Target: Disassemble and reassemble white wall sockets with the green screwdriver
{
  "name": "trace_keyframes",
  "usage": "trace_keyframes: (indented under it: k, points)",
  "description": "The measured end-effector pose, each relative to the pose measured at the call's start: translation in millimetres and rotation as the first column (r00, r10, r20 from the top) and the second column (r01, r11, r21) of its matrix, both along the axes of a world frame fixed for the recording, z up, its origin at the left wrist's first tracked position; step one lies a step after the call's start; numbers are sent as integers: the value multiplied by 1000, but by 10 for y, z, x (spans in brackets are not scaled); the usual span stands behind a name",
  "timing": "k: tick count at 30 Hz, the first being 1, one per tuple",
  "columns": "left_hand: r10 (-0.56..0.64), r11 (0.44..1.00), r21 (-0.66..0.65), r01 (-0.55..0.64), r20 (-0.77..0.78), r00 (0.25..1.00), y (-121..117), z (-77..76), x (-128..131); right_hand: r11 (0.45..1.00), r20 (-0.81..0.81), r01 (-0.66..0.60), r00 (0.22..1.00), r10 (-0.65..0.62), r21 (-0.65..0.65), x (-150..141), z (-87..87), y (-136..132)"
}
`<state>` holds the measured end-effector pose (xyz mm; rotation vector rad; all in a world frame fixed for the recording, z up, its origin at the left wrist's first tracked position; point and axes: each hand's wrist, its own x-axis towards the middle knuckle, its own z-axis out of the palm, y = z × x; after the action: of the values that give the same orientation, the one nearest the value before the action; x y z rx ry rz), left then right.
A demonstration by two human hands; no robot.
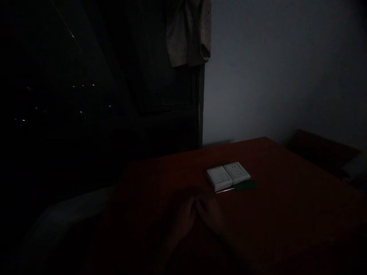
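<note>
The picture is very dark. On the reddish-brown table (275, 206), my left hand (185, 214) and my right hand (211, 214) rest close together, their fingers curled inward and meeting. I see no object in either hand, though the fingertips are dim. Just beyond them lie a blank white wall plate (220, 176) and a white wall socket (237, 172), side by side. A screwdriver (245, 185) with a green handle and thin metal shaft lies along their near side, its shaft pointing left towards my right hand.
A window (71, 95) with small lights beyond it fills the left. Light-coloured cloth (189, 34) hangs by the window frame. Behind the table stands a pale wall (275, 72). At the right, a dark brown piece of furniture (323, 149) adjoins the wall.
</note>
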<state>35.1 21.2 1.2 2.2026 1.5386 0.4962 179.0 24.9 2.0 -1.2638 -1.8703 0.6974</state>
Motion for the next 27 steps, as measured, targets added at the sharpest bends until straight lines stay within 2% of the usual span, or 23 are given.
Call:
trace_keyframes:
  k: [5, 20, 27]
  points:
    - [-5, 1000, 4, 5, 20, 1000, -4, 21, 6, 1000, -1, 0, 1000, 0, -3, -3, -3, -2]
    - [18, 1000, 3, -18, 13, 1000, -1, -54, -7, 1000, -10, 6, 1000, -6, -4, -2, -46, 7]
    - [10, 1000, 6, -10, 6, 1000, -1, -24, 4, 1000, -4, -4, 1000, 4, 0, -1, -51, 5]
